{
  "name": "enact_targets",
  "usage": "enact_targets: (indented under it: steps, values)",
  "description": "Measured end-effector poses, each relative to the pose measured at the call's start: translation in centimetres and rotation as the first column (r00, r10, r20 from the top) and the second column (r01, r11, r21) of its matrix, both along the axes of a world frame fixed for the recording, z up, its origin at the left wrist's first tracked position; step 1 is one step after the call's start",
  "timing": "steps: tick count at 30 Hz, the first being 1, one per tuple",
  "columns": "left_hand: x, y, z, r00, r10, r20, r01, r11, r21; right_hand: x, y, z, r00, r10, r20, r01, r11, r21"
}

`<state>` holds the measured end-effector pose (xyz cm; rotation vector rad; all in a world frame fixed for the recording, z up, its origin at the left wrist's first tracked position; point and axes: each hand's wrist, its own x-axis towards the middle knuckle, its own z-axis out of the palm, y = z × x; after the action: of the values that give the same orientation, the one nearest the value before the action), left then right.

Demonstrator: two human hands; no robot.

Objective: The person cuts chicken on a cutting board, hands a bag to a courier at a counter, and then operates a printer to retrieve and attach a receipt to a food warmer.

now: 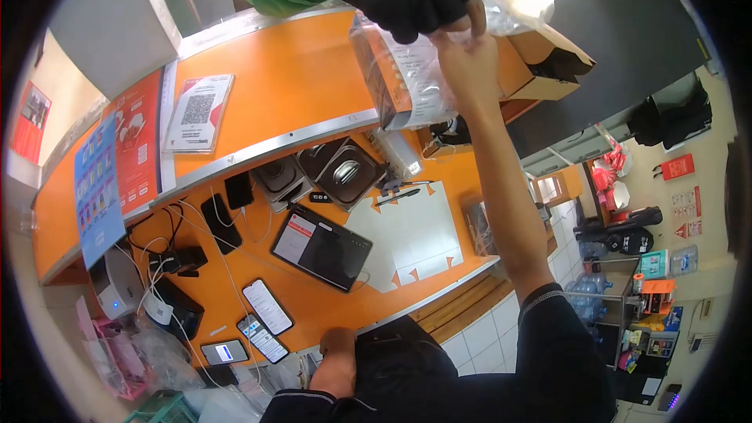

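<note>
My right hand [468, 63] reaches up over the raised orange counter, its fingers closed on the gathered top of a clear plastic bag [419, 82]. A printed white slip shows through the plastic; the rest of the contents is hard to make out. Another person's hand in a black fingerless glove [411, 0], with a green sleeve, meets my fingers at the same spot. My left hand [337, 341] is low by the near desk edge, and its fingers cannot be made out. Ahead of it lie several phones, among them a lit one [268, 305].
An open cardboard box [548, 66] is right of the bag. A QR code stand [200, 113] is on the counter. Below are a tablet [321, 247], lidded metal containers [345, 172], a white sheet [415, 235] and loose cables. Water bottles [587, 290] stand at far right.
</note>
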<state>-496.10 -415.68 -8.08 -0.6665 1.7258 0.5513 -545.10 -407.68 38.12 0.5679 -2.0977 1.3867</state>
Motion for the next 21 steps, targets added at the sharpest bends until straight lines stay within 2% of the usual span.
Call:
enact_targets:
  steps: [1, 4, 7, 8, 11, 14, 17, 20, 21]
  values:
    - [0.1, 0.0, 0.0, 1.000, 0.002, 0.001, -0.002, 1.000, 0.000, -0.3, 0.1, -0.4, 0.999, 0.002, 0.033, -0.002, 1.000, 0.001]
    - [0.1, -0.1, 0.0, 1.000, 0.001, 0.002, -0.001, 1.000, -0.003, 0.6, -0.2, 0.9, 0.955, -0.066, 0.287, 0.043, 0.995, 0.088]
    - [0.0, -0.2, 0.1, 1.000, 0.003, -0.004, -0.003, 1.000, -0.005, -1.5, -0.6, -0.8, 0.990, -0.099, 0.102, 0.090, 0.992, 0.090]
    - [-0.1, -0.2, 0.0, 1.000, 0.007, -0.004, -0.007, 1.000, -0.005, -2.2, -0.6, -1.2, 0.985, -0.061, 0.162, 0.053, 0.997, 0.055]
    - [0.2, -0.3, 0.1, 1.000, 0.020, -0.009, -0.020, 1.000, -0.008, -1.5, -1.4, 0.6, 0.982, -0.069, 0.176, 0.047, 0.991, 0.126]
    - [0.2, -0.1, -0.1, 0.999, 0.031, -0.020, -0.031, 0.999, -0.009, -4.2, -2.6, -0.9, 0.984, -0.170, 0.061, 0.161, 0.979, 0.123]
    - [0.3, -0.1, -0.3, 0.998, 0.046, -0.036, -0.046, 0.999, -0.011, -4.5, -3.9, 1.0, 0.965, -0.147, 0.218, 0.111, 0.979, 0.172]
    - [0.1, -0.3, -0.6, 0.996, 0.062, -0.063, -0.063, 0.998, -0.009, -6.9, -5.2, 0.3, 0.986, 0.084, 0.142, -0.094, 0.993, 0.067]
    - [0.1, -0.4, -0.6, 0.995, 0.066, -0.076, -0.066, 0.998, -0.007, -7.4, -5.7, 0.8, 0.984, 0.046, 0.171, -0.074, 0.984, 0.160]
